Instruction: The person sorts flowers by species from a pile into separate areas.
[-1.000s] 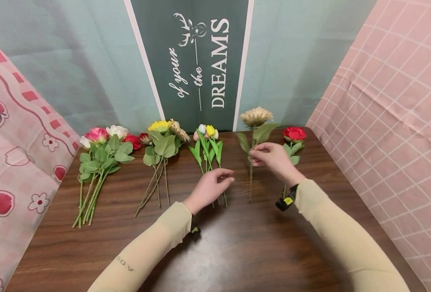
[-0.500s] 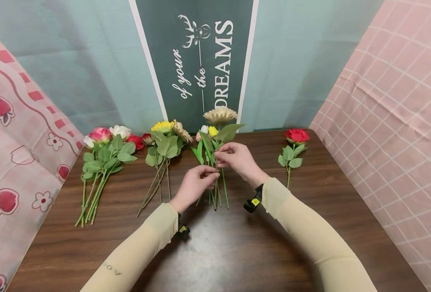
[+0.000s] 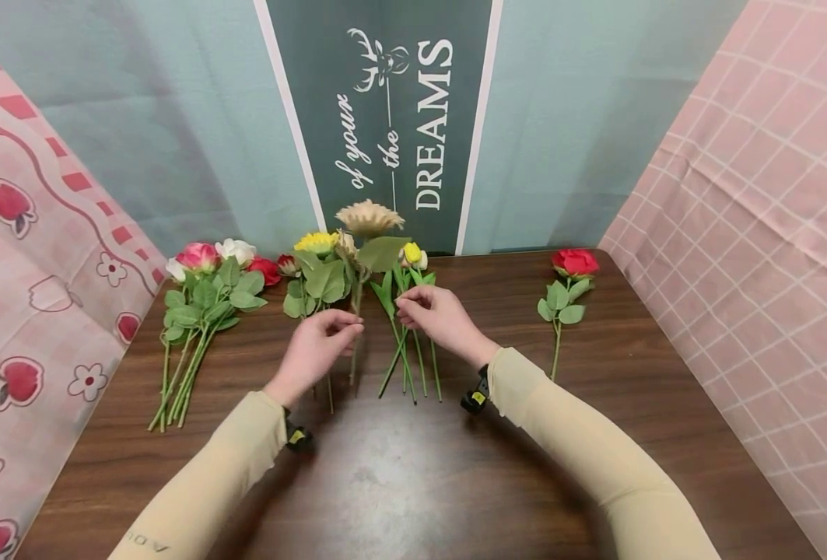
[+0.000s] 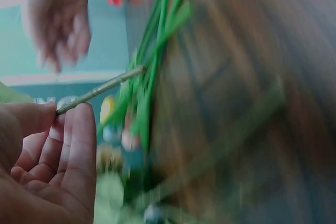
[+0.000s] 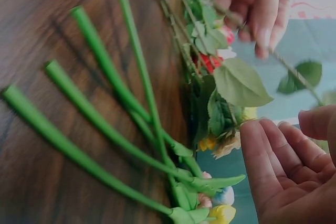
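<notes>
Between thumb and fingertips my left hand (image 3: 315,350) pinches the stem of a beige flower (image 3: 369,219), held upright above the table. The left wrist view shows the stem (image 4: 100,90) jutting from the pinch. Just to the right hovers my right hand (image 3: 444,323), holding nothing. Its fingers look nearly straight in the right wrist view, with the thumb apart. Below that hand lie several tulips (image 3: 411,253) with green stems. Behind the left hand is a bunch with a yellow sunflower (image 3: 317,243), partly covered by the hand and the held flower.
At the far left of the brown table (image 3: 399,482) lies a bunch with a pink flower (image 3: 197,257), white blooms and a red one. A single red rose (image 3: 576,262) lies on the right. Fabric walls (image 3: 567,117) stand behind and at both sides.
The beige flower has travelled left from near the red rose, past the tulips, to the sunflower bunch. It passed from the right hand to the left; the right hand has let go.
</notes>
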`<state>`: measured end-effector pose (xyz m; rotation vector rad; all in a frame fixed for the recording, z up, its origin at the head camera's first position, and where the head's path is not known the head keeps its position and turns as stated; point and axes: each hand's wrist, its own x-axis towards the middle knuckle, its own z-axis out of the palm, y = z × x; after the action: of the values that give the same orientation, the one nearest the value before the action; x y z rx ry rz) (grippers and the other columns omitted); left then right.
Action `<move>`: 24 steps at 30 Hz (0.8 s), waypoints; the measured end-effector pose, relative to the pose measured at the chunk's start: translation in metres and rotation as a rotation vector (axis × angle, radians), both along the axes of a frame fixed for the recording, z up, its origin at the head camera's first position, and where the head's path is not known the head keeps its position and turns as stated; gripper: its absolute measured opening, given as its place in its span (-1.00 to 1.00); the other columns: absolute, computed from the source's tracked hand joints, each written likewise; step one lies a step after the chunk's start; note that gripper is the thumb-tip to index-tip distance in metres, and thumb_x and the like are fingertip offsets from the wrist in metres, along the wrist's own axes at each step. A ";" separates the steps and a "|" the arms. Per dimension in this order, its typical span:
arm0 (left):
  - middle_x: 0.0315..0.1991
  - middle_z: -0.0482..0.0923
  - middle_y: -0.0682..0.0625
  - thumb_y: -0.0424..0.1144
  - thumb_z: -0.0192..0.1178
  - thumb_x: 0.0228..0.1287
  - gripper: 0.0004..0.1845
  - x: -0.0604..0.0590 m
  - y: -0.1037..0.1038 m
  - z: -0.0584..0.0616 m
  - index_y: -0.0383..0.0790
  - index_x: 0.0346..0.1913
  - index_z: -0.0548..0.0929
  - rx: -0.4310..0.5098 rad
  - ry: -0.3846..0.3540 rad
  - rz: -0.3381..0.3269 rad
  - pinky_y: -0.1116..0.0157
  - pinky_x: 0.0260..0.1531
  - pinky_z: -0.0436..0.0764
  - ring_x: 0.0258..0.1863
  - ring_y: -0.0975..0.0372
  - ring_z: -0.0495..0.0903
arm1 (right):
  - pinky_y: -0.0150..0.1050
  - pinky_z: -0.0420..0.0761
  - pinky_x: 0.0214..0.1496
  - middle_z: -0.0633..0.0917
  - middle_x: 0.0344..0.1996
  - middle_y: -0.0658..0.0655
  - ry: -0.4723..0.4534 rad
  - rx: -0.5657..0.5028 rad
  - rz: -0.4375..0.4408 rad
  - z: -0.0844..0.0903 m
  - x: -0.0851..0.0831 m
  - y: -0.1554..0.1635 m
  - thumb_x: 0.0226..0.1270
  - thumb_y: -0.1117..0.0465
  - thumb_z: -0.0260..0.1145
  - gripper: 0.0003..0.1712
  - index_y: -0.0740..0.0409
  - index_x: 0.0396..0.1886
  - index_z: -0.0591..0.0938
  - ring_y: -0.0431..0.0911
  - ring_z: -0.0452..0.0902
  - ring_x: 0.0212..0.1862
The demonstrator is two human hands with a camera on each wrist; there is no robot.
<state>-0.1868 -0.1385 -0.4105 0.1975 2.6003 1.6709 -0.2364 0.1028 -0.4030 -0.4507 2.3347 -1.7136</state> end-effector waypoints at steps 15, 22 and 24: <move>-0.05 0.72 -0.26 -0.20 0.13 0.55 -0.66 -0.009 -0.101 -0.007 -0.37 0.16 0.68 -0.377 -0.048 0.114 0.21 -0.37 0.60 -0.39 0.14 0.69 | -0.10 0.62 0.08 0.71 -0.07 -0.08 0.222 0.301 -0.020 -0.013 0.009 0.006 0.55 -0.02 0.26 -0.68 0.05 0.07 0.73 -0.16 0.61 0.01; 0.00 0.71 -0.26 -0.22 0.18 0.50 -0.70 -0.018 -0.098 -0.031 -0.36 0.07 0.75 -0.471 -0.061 0.095 0.03 -0.11 0.58 -0.13 -0.01 0.64 | -0.07 0.61 0.08 0.71 -0.02 -0.05 0.219 0.308 -0.005 -0.019 0.009 0.009 0.56 -0.02 0.25 -0.65 0.08 0.09 0.72 -0.13 0.60 0.03; 0.03 0.71 -0.26 -0.23 0.20 0.48 -0.72 -0.020 -0.097 -0.035 -0.36 0.04 0.76 -0.478 -0.059 0.096 -0.04 0.00 0.57 -0.03 -0.06 0.64 | -0.08 0.62 0.07 0.71 -0.03 -0.06 0.214 0.312 -0.016 -0.020 0.008 0.011 0.56 -0.03 0.25 -0.68 0.04 0.07 0.72 -0.13 0.60 0.01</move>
<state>-0.2070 -0.2358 -0.4459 0.0036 2.9010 1.0057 -0.2283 0.1138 -0.4233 -0.5813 2.7013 -1.3272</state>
